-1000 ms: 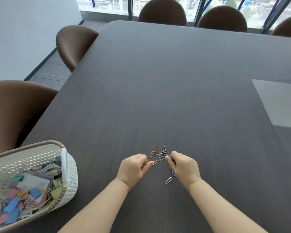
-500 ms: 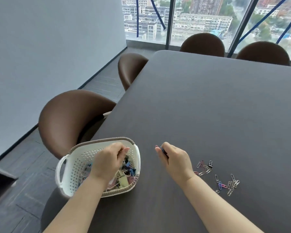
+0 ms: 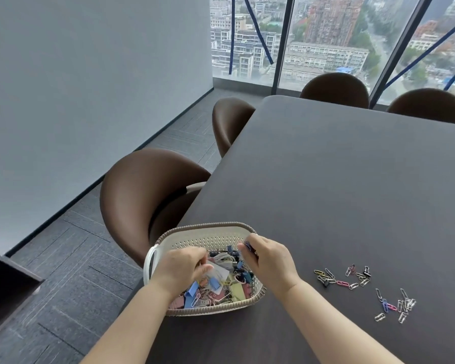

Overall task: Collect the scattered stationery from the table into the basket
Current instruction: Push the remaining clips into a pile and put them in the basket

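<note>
A white perforated basket [image 3: 202, 232] with a brown woven rim stands at the table's near left corner, holding several coloured clips and paper notes. My left hand [image 3: 180, 265] hovers over its left half, fingers pinched together; what they hold is hidden. My right hand [image 3: 269, 261] is over the basket's right rim, pinching small dark blue clips [image 3: 248, 246]. Loose paper clips and a binder clip [image 3: 344, 278] lie scattered on the table to the right, with a second cluster of paper clips [image 3: 395, 304] further right.
The dark table [image 3: 339, 179] stretches away to the right and back. A brown chair [image 3: 147, 195] stands close behind the basket, another brown chair [image 3: 230, 122] further along the left edge, two more at the far end by the window.
Both hands moved from the clip pile on the table over to the basket; the right hand, still pinching clips, now reaches the basket's rim. The view swung left.
</note>
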